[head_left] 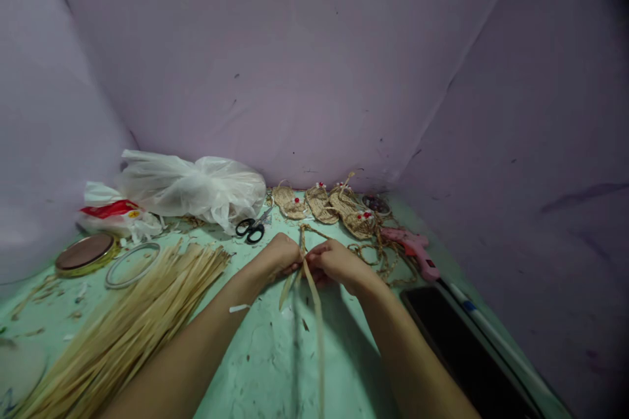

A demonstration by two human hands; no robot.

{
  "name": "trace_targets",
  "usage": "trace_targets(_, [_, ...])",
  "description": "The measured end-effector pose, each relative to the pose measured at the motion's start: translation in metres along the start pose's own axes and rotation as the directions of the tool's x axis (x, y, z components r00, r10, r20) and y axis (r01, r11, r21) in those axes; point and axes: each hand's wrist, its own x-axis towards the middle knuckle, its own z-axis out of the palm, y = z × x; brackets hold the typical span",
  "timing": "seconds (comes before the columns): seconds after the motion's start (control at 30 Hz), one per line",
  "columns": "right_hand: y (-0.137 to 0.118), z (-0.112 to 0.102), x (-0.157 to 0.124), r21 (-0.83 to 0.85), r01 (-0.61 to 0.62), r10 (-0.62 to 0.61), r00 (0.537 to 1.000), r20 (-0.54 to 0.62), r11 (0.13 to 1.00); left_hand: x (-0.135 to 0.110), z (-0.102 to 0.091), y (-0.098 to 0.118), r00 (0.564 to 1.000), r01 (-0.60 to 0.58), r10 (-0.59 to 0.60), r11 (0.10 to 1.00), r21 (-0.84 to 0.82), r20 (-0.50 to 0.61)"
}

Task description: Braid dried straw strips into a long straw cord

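Note:
My left hand (284, 253) and my right hand (335, 263) meet over the middle of the table, both closed with fingers bent around a straw braid (303, 236). The finished part of the braid rises beyond my fingers and bends right, towards a heap of braided cord (386, 255). From between my hands a long pale straw strand (317, 314) hangs towards me, with shorter ends beside it. My fingertips are partly hidden. A bundle of dry straw (147, 314) lies left of my left forearm. Black-handled scissors (253, 229) rest just beyond my left hand.
Several small woven straw slippers (322, 204) with red beads lie at the back. A pink glue gun (413, 245) and a dark flat device (457, 340) are on the right. White plastic bags (196, 186), a ring (132, 266) and a round lid (84, 254) are at the left.

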Motion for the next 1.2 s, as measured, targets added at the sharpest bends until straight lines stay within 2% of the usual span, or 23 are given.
trace_targets(0.07, [0.002,-0.001,0.003,-0.014,0.031,-0.032,0.995,-0.091,0.999,0.001,-0.002,-0.002,1.000,-0.005,0.005,1.000,-0.019,0.008])
trace_targets(0.17, [0.010,-0.002,0.012,-0.120,0.074,-0.103,0.961,-0.257,0.990,0.003,-0.004,-0.004,1.000,-0.025,0.025,0.998,-0.058,-0.005])
trace_targets(0.27, [0.013,0.000,0.017,-0.097,0.084,-0.110,0.946,-0.306,0.992,0.005,-0.004,-0.005,0.998,-0.055,0.052,0.995,-0.081,-0.033])
trace_targets(0.37, [0.008,0.004,0.013,0.076,0.058,-0.035,0.960,-0.279,0.995,0.007,-0.003,-0.006,0.997,-0.075,0.073,0.991,-0.107,-0.021])
trace_targets(0.47, [-0.001,0.007,0.005,0.294,0.012,0.044,0.982,-0.182,0.956,0.005,-0.002,-0.005,0.996,-0.091,0.091,0.985,-0.149,-0.006])
trace_targets(0.57, [-0.004,0.006,0.001,0.354,-0.030,0.064,0.994,-0.084,0.935,0.002,-0.002,-0.004,0.994,-0.108,0.107,0.985,-0.138,-0.013])
trace_targets(0.7, [0.004,0.001,0.006,0.278,-0.052,0.066,0.997,-0.043,0.959,0.001,-0.002,-0.006,0.987,-0.161,0.161,0.985,-0.055,-0.013])
trace_targets(0.9, [0.012,-0.002,0.012,0.094,-0.011,0.027,0.986,-0.164,0.996,0.002,-0.010,-0.007,0.941,-0.318,0.288,0.934,0.166,0.178])
trace_targets(1.0, [0.011,-0.002,0.011,0.029,-0.008,0.014,0.978,-0.208,1.000,0.004,-0.016,-0.005,0.930,-0.368,0.348,0.856,0.363,0.121])
trace_targets(1.1, [0.011,-0.002,0.010,0.054,0.007,0.004,0.978,-0.208,0.999,0.002,-0.020,0.000,0.940,-0.306,0.341,0.800,0.517,0.028])
trace_targets(1.2, [0.013,-0.001,0.011,0.158,-0.005,0.034,0.983,-0.183,0.987,-0.009,-0.013,0.008,0.952,-0.232,0.306,0.753,0.616,-0.015])
